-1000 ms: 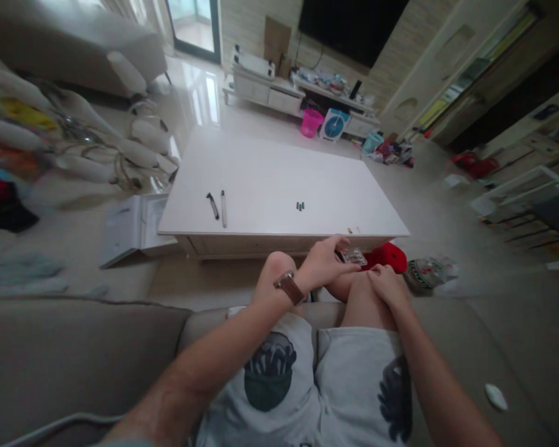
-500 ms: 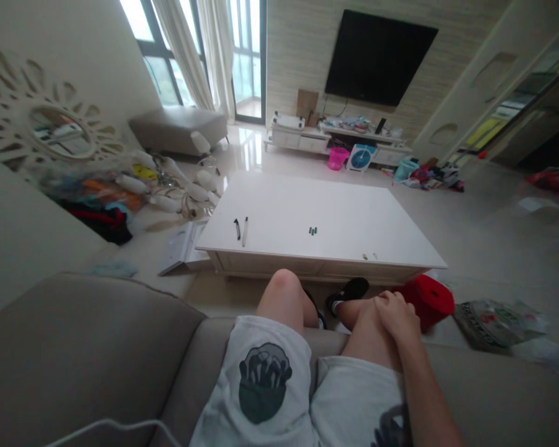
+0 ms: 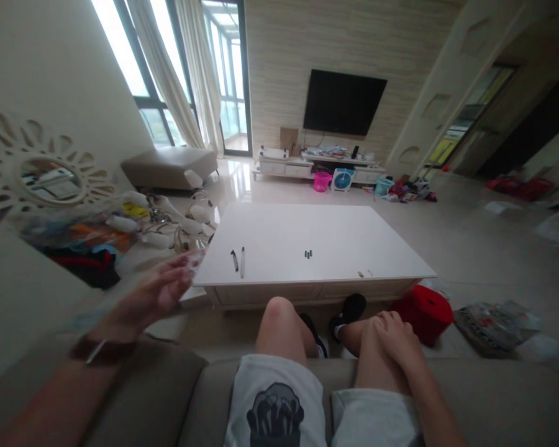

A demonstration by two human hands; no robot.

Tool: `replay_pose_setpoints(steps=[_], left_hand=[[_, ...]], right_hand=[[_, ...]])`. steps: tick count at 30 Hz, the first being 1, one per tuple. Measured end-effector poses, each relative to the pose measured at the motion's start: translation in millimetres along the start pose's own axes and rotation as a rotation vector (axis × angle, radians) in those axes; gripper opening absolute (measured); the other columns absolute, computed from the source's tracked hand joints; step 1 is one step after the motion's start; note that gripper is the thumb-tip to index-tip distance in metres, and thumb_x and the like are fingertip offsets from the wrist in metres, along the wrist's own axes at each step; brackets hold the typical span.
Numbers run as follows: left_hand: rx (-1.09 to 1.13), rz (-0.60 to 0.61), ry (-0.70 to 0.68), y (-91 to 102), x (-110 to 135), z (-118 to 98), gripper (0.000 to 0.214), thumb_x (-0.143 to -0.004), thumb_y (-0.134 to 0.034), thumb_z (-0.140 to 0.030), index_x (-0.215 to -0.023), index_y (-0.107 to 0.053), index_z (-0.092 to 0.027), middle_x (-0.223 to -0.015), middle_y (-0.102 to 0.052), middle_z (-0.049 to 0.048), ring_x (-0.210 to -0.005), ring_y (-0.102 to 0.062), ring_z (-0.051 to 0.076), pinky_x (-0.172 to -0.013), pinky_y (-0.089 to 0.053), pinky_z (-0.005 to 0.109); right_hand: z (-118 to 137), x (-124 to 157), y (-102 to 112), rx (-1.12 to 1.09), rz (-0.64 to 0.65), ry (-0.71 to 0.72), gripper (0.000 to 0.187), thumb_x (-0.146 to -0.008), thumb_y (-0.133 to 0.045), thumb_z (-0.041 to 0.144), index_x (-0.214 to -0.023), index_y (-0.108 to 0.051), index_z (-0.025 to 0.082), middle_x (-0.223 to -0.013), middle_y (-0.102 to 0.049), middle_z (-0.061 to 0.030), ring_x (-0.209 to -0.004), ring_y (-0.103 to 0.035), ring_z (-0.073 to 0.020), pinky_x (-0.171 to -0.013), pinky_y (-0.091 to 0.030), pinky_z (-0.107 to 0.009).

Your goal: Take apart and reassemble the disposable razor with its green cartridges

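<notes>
My left hand (image 3: 161,292) is raised at the left, just off the near left corner of the white table (image 3: 335,233). Its fingers are closed at the tips on a small, clear-whitish thing (image 3: 196,259), blurred and too unclear to name. My right hand (image 3: 398,332) lies flat over my right knee with nothing in it. On the table nearest the left hand lie a short dark tool (image 3: 234,261) and a slim white pen-like stick (image 3: 243,262). Several small dark green pieces (image 3: 308,254) sit together near the middle. Two tiny items (image 3: 361,274) lie near the front right edge.
A red stool-like container (image 3: 423,313) stands at the table's right front corner, with a plastic bag (image 3: 491,326) beyond it. Lamp parts and bags (image 3: 168,223) crowd the floor at left. A grey sofa (image 3: 498,397) is under me. A TV (image 3: 345,102) hangs on the far wall.
My left hand has come into view from the lower left, with a small clear-whitish thing at its fingertips. The camera has tilted upward. My right hand has stayed on the knee.
</notes>
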State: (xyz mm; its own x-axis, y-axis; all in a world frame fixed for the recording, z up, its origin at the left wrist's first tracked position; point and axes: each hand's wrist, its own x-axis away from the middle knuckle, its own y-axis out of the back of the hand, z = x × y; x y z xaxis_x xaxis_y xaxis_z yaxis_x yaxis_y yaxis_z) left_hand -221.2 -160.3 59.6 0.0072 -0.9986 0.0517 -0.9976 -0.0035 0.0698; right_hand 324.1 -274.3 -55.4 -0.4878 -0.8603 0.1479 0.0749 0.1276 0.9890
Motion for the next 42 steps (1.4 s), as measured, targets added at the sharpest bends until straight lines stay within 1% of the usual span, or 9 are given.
replay_pose_setpoints(steps=[2,5,8,13,15,20,26,34,42], left_hand=[[0.028,0.160,0.103,-32.1,-70.7,-3.7,0.050,-0.066,-0.083,-0.037,-0.111,-0.071,-0.017,-0.108,-0.072,0.0071,-0.093,-0.066,0.019,-0.084,-0.053,0.031],[-0.173,0.298,0.141,-63.7,-121.3,13.9,0.059,-0.054,-0.087,-0.037,-0.106,-0.074,-0.013,-0.095,-0.074,0.0082,-0.086,-0.068,0.021,-0.081,-0.052,0.031],[-0.268,0.311,0.164,-72.6,-130.1,46.4,0.068,-0.049,-0.087,-0.035,-0.110,-0.072,-0.010,-0.086,-0.074,0.0077,-0.073,-0.068,0.021,-0.072,-0.050,0.032],[-0.235,0.350,0.146,-79.3,-133.2,90.4,0.061,-0.053,-0.082,-0.023,-0.110,-0.069,-0.008,-0.082,-0.070,0.0056,-0.059,-0.061,0.015,-0.058,-0.048,0.028],[-0.218,0.328,0.033,-81.7,-132.3,95.9,0.055,-0.055,-0.080,-0.017,-0.109,-0.069,-0.012,-0.098,-0.069,0.0074,-0.069,-0.063,0.015,-0.065,-0.051,0.028],[-0.338,0.336,-0.090,-84.2,-123.7,88.4,0.047,-0.060,-0.073,-0.007,-0.107,-0.069,-0.013,-0.101,-0.065,0.0076,-0.088,-0.065,0.019,-0.082,-0.053,0.032],[-0.409,0.408,-0.123,-88.6,-119.8,92.1,0.045,-0.063,-0.074,-0.012,-0.108,-0.069,-0.014,-0.101,-0.064,0.0078,-0.089,-0.063,0.020,-0.083,-0.052,0.034],[-0.511,0.465,-0.171,-95.3,-118.3,103.0,0.043,-0.063,-0.076,-0.013,-0.106,-0.069,-0.014,-0.100,-0.063,0.0087,-0.085,-0.062,0.019,-0.082,-0.051,0.034],[-0.579,0.356,-0.175,-97.4,-123.2,101.5,0.049,-0.064,-0.082,-0.026,-0.108,-0.071,-0.009,-0.099,-0.057,0.0082,-0.070,-0.056,0.013,-0.071,-0.052,0.030]], right_hand=[[12.8,-0.8,-0.5,0.021,-0.006,0.029,0.045,-0.099,-0.027,0.042,-0.121,-0.061,0.022,-0.124,-0.056,-0.0138,-0.099,-0.060,-0.0320,-0.081,-0.047,-0.043],[39.4,-3.9,2.6,0.072,0.027,0.048,0.040,-0.098,-0.033,0.040,-0.115,-0.063,0.020,-0.120,-0.057,-0.0141,-0.098,-0.060,-0.0320,-0.077,-0.046,-0.041],[72.6,-10.1,6.3,0.119,0.069,0.053,0.036,-0.096,-0.037,0.037,-0.113,-0.064,0.021,-0.121,-0.057,-0.0143,-0.102,-0.060,-0.0331,-0.078,-0.046,-0.041],[130.9,-30.9,-0.8,0.218,0.097,0.033,0.035,-0.092,-0.042,0.035,-0.112,-0.068,0.021,-0.122,-0.060,-0.0153,-0.107,-0.058,-0.0377,-0.081,-0.046,-0.049],[151.0,-41.9,-6.2,0.255,0.112,0.037,0.036,-0.091,-0.044,0.036,-0.113,-0.068,0.020,-0.122,-0.061,-0.0156,-0.108,-0.058,-0.0392,-0.082,-0.046,-0.052],[184.1,-64.9,-12.1,0.284,0.211,0.021,0.033,-0.088,-0.051,0.032,-0.112,-0.071,0.022,-0.121,-0.063,-0.0159,-0.113,-0.054,-0.0401,-0.084,-0.042,-0.060],[184.8,-66.7,-7.9,0.265,0.293,0.033,0.031,-0.089,-0.048,0.030,-0.100,-0.076,0.021,-0.119,-0.065,-0.0167,-0.118,-0.051,-0.0403,-0.086,-0.039,-0.064],[156.3,-33.9,-6.7,0.189,0.211,0.090,0.030,-0.089,-0.050,0.034,-0.093,-0.077,0.020,-0.113,-0.065,-0.0175,-0.112,-0.050,-0.0397,-0.086,-0.039,-0.063],[133.0,-9.3,3.1,0.083,0.163,0.272,0.034,-0.092,-0.044,0.037,-0.103,-0.075,0.026,-0.120,-0.062,-0.0133,-0.113,-0.048,-0.0368,-0.088,-0.040,-0.062]])
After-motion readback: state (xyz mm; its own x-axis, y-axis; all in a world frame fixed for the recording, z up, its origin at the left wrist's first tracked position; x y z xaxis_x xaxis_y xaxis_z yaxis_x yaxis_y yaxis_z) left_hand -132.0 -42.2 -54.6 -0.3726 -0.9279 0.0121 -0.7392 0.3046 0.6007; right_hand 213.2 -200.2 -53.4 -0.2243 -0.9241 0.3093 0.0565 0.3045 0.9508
